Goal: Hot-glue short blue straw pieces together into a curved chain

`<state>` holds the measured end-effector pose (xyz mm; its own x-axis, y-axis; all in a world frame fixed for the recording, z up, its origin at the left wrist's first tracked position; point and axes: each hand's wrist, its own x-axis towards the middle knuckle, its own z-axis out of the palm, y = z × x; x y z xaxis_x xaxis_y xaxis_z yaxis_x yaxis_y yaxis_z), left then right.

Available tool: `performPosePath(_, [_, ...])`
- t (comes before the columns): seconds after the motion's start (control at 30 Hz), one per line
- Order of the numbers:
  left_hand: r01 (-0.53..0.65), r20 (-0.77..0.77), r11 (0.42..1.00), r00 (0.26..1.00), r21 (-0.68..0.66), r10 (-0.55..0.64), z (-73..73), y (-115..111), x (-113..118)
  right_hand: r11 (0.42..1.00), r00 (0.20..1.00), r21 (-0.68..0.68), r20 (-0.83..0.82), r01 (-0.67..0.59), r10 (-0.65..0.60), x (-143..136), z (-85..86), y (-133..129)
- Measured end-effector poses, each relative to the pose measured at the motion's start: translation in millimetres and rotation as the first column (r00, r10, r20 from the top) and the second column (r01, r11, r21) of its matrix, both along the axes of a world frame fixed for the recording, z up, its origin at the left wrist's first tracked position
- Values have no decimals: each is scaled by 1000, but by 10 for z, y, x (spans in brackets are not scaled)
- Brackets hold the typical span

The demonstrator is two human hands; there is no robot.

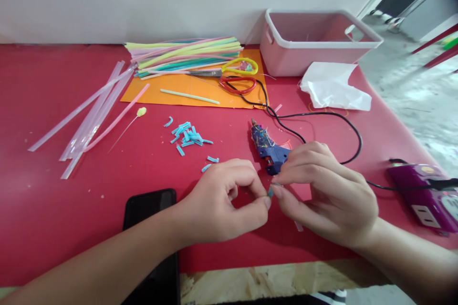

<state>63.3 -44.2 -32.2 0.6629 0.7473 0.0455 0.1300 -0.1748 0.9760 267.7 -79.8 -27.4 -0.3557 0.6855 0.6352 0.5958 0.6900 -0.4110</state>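
Over the near part of the table, my left hand (pixel 229 202) pinches a short blue pipe cleaner piece (pixel 270 192) between thumb and forefinger. From the other side, the thumb and forefinger of my right hand (pixel 327 195) close on the piece's upper end. Fingertips cover most of it. Beyond my left hand lies a loose pile of cut blue pipe cleaner pieces (pixel 188 134), with a few strays around it. A dark blue glue gun (pixel 266 145) rests just past my right fingers, nozzle pointing away from me.
Pipe cleaners (pixel 186 55) and scissors (pixel 214 73) lie on an orange envelope (pixel 143 93). Clear glue sticks (pixel 95 114), a yellow-tipped wire (pixel 141 112) and a phone (pixel 150 205) are leftward. A pink bin (pixel 293 59), white paper (pixel 332 86), black cord (pixel 358 140) and purple power strip (pixel 415 190) occupy the right.
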Motion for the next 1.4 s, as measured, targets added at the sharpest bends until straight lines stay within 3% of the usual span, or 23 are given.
performPosePath(0.2, [37,-25,971,999,-235,-44,45,42,9,976,976,216,207,17,-63,63,-4,-4])
performPosePath(0.43, [48,-41,935,997,-353,-67,26,42,19,942,949,333,308,-46,-62,102,11,13])
performPosePath(0.73, [-24,-44,965,999,-261,13,28,17,26,961,980,264,154,80,-124,93,-43,39])
performPosePath(1.03, [-37,-39,995,999,-95,33,21,9,29,980,986,175,120,93,-115,5,-68,27])
performPosePath(1.4, [-3,-4,974,1000,-225,3,55,-6,49,960,948,279,309,-16,-74,147,34,-47])
